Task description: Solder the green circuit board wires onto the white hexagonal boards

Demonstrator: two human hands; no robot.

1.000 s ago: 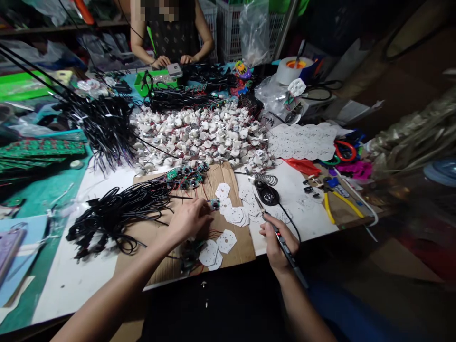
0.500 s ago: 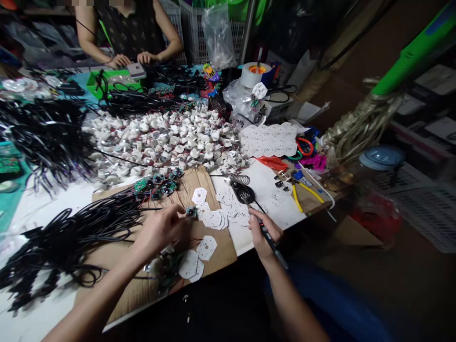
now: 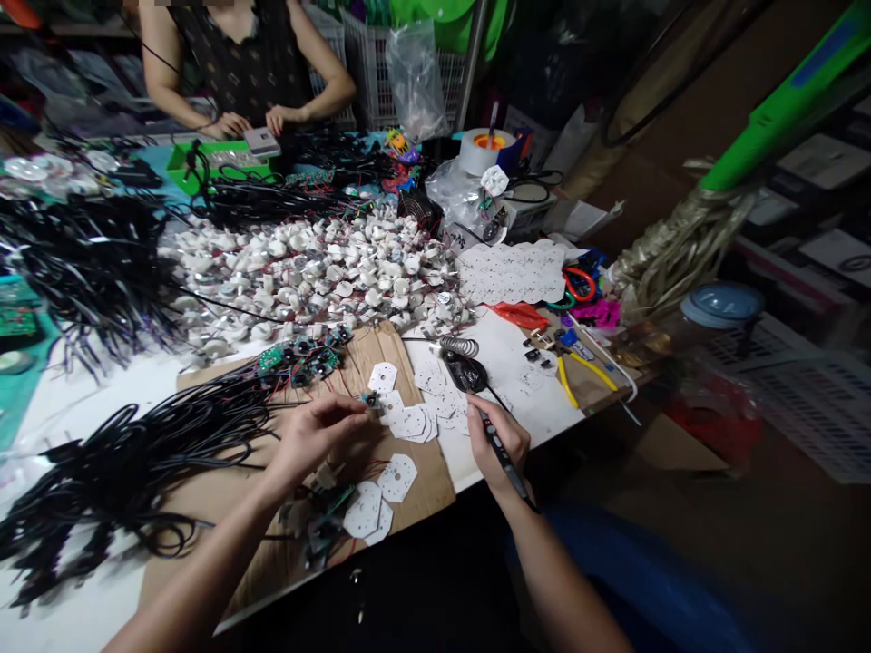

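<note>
My right hand (image 3: 500, 444) is closed around a dark pen-shaped soldering iron (image 3: 502, 446), its tip end towards the pile of white octagonal boards (image 3: 412, 422). Over the cardboard (image 3: 425, 462), my left hand (image 3: 317, 433) has its fingers stretched out to the right, apparently holding nothing. Just past those fingertips sits a small circuit board (image 3: 369, 399), partly hidden, at the edge of the white boards. Below my left hand lie more octagonal boards (image 3: 363, 510) and wired green boards (image 3: 325, 517). A black dish (image 3: 466, 372) with a coil spring (image 3: 460, 346) stands beyond my right hand.
Bundled black cables (image 3: 156, 453) cover the left side. Behind is a heap of white wired parts (image 3: 319, 263), with a sheet of white boards (image 3: 513, 272) beside it. Yellow-handled pliers (image 3: 568, 381) lie on the right. Across the table sits another person (image 3: 238, 63), both hands near a green tray (image 3: 181, 168).
My left hand's fingers have straightened and reached right beside the small circuit board. My right hand has drawn the soldering iron slightly back from the black dish, towards the left.
</note>
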